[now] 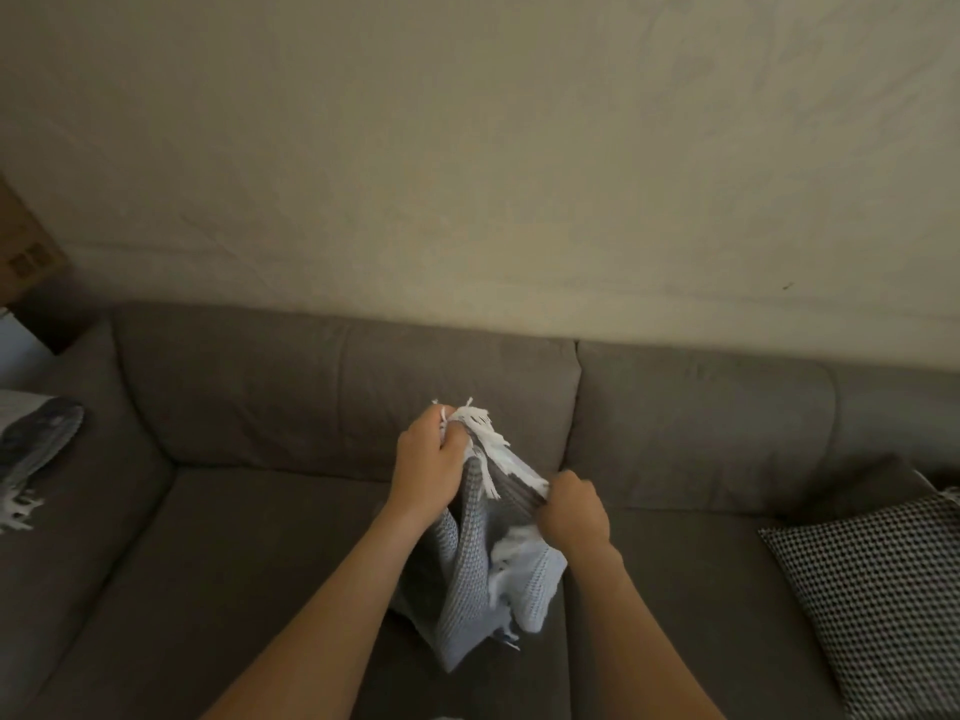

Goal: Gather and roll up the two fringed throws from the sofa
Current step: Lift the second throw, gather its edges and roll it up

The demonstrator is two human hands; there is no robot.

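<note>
A black-and-white checked cushion [883, 589] is seen at the right edge; a cardboard box [28, 252] is seen by the pale wall [467, 148] at far left.

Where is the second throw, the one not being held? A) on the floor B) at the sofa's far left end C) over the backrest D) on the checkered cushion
B: the second throw lies at the far left of the sofa, fringe showing.

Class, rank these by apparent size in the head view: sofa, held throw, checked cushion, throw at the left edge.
1. Sofa.
2. Held throw and checked cushion look alike; the frame crops the cushion, so unranked.
3. Left-edge throw, also cropped.
</note>
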